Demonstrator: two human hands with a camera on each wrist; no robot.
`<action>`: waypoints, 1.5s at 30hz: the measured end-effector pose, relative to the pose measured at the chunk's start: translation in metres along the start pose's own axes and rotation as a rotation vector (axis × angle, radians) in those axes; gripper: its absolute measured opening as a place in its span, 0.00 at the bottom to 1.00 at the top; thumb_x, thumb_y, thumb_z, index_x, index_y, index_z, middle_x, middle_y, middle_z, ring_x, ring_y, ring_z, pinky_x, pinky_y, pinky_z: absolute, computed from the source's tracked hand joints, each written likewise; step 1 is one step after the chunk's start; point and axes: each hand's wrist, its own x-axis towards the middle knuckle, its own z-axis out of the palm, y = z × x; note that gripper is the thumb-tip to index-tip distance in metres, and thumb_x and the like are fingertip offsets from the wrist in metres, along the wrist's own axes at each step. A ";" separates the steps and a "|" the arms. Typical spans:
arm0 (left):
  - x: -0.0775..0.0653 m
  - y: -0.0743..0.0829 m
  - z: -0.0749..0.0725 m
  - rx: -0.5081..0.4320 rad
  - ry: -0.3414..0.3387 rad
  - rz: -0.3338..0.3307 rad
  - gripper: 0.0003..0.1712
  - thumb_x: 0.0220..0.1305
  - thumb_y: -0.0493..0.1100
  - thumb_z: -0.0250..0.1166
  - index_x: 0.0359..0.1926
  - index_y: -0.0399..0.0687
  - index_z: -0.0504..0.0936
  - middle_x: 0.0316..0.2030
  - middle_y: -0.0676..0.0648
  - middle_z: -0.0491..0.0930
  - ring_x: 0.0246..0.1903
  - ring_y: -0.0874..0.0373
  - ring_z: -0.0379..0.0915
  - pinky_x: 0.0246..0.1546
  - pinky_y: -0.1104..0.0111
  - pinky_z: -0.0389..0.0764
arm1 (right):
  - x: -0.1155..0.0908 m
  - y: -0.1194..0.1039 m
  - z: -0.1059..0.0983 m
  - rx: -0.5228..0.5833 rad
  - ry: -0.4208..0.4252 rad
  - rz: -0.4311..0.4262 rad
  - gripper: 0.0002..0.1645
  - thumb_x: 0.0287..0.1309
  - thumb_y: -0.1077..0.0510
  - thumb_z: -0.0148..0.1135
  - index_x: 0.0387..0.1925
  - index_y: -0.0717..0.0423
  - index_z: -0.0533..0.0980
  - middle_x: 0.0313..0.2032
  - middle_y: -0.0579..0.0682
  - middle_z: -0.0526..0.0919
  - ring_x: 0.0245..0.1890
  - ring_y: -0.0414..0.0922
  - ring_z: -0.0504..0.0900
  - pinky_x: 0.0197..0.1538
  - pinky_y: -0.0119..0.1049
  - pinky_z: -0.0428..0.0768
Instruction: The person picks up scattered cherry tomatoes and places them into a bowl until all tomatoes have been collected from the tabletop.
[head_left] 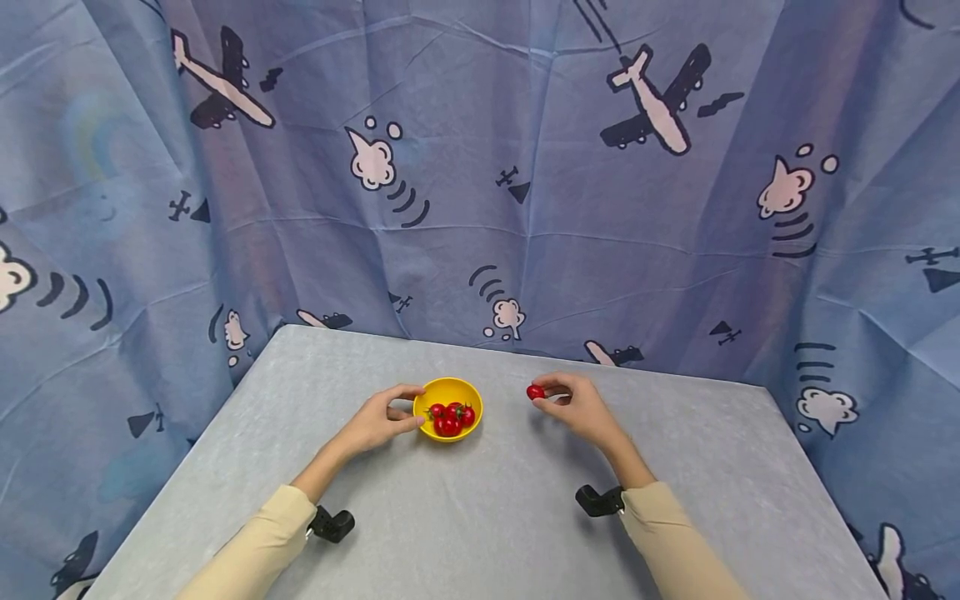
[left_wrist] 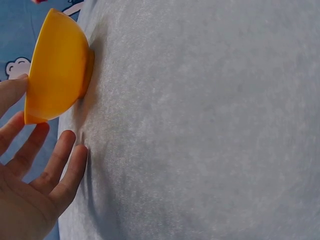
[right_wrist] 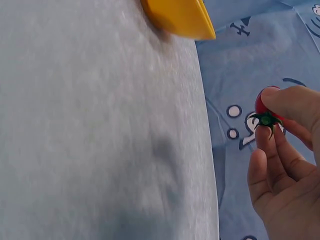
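A yellow bowl (head_left: 450,386) stands upright on the table with several red cherry tomatoes (head_left: 448,425) in it, some showing green stems. My left hand (head_left: 378,421) holds the bowl at its left side, thumb and fingertips against the rim. In the left wrist view the other fingers of that hand are spread below the bowl (left_wrist: 57,65). To the right of the bowl, my right hand (head_left: 577,407) pinches one cherry tomato (head_left: 535,392) between thumb and fingers, above the table. The right wrist view shows this tomato's green calyx (right_wrist: 266,120) facing the camera.
A pale grey cloth covers the table (head_left: 465,533). Behind its far edge hangs a blue curtain (head_left: 465,208) printed with planes and clouds. A black wrist camera (head_left: 332,525) sits at the left sleeve and another black wrist camera (head_left: 600,501) at the right sleeve.
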 end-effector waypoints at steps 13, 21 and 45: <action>-0.001 0.001 0.001 0.007 0.006 0.002 0.28 0.68 0.34 0.68 0.66 0.31 0.72 0.61 0.29 0.72 0.48 0.38 0.82 0.52 0.49 0.80 | 0.000 -0.007 0.020 0.074 0.031 -0.010 0.17 0.58 0.66 0.74 0.50 0.63 0.84 0.43 0.55 0.87 0.45 0.53 0.85 0.46 0.44 0.84; 0.000 0.000 -0.001 0.000 0.015 0.001 0.28 0.68 0.33 0.68 0.66 0.30 0.72 0.61 0.29 0.72 0.47 0.37 0.82 0.51 0.48 0.80 | 0.004 -0.017 0.032 0.111 0.025 -0.028 0.18 0.58 0.65 0.74 0.50 0.65 0.83 0.44 0.56 0.87 0.44 0.52 0.85 0.45 0.39 0.84; -0.001 0.002 0.000 -0.012 0.003 0.010 0.29 0.68 0.35 0.69 0.67 0.33 0.72 0.61 0.29 0.72 0.48 0.38 0.81 0.52 0.49 0.80 | 0.027 -0.045 0.083 0.129 -0.117 -0.071 0.16 0.56 0.68 0.75 0.47 0.64 0.84 0.42 0.53 0.87 0.42 0.49 0.84 0.44 0.39 0.84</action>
